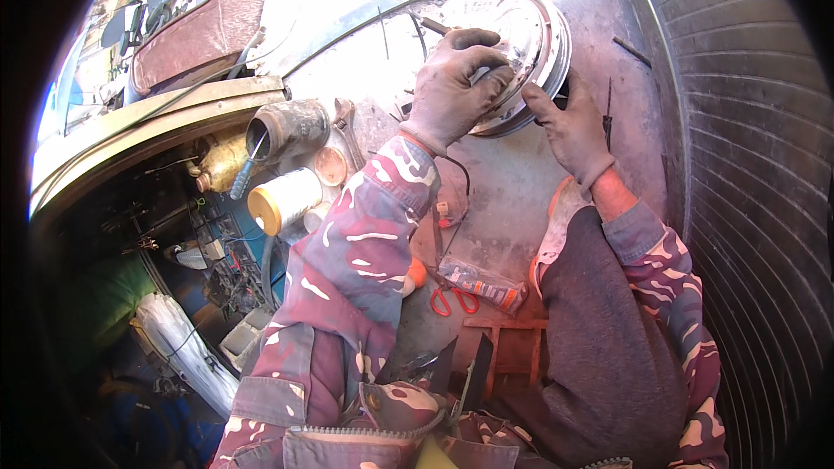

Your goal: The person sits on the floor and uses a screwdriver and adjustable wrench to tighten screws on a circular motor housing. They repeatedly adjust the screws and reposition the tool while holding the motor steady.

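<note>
A round silver metal wheel rim (556, 35) stands tilted on the grey floor ahead of me, partly in bright glare. My right hand (575, 130), in a worn grey glove, grips its near right edge, with the thumb on the lip and the other fingers mostly hidden behind. My left hand (456, 82), gloved alike, is curled over the rim's left side. A short brown rod (434, 25) sticks out beside its index finger; whether the fingers hold it is hidden. A thin screwdriver (607, 126) lies right of my right hand.
Left are a metal pot (300, 128), a wrench (347, 135) and a white jar (294, 195). Red-handled scissors (443, 303) and a plastic packet (486, 287) lie between my legs, near a red metal frame (493, 339). A ribbed metal wall (756, 122) bounds the right.
</note>
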The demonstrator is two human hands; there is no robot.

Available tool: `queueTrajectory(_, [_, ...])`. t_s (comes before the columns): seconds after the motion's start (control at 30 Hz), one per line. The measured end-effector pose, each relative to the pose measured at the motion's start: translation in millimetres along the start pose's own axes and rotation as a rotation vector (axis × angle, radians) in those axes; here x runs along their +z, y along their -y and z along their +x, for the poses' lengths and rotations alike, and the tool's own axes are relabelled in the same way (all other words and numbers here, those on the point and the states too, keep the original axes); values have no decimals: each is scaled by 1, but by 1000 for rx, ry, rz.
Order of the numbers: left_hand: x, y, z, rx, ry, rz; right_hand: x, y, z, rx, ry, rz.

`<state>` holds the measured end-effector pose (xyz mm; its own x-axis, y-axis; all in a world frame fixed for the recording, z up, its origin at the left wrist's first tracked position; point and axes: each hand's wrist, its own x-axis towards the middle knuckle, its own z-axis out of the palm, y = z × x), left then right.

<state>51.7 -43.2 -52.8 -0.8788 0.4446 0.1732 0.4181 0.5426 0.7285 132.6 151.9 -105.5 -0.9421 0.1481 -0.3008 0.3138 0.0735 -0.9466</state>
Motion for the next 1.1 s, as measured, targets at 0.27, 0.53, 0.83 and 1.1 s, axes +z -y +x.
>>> queueTrajectory(0.27, [0,0,1,130,27,93,-1,4,1,27,15,-41])
queueTrajectory(0.53, [0,-3,5,313,31,268,-3,-3,6,9,41,-23])
queueTrajectory(0.83, [-5,-25,-9,273,158,461,-5,-4,7,58,38,-8])
queueTrajectory(1.1, [-14,-20,-14,140,160,289,-7,-12,24,39,-29,98])
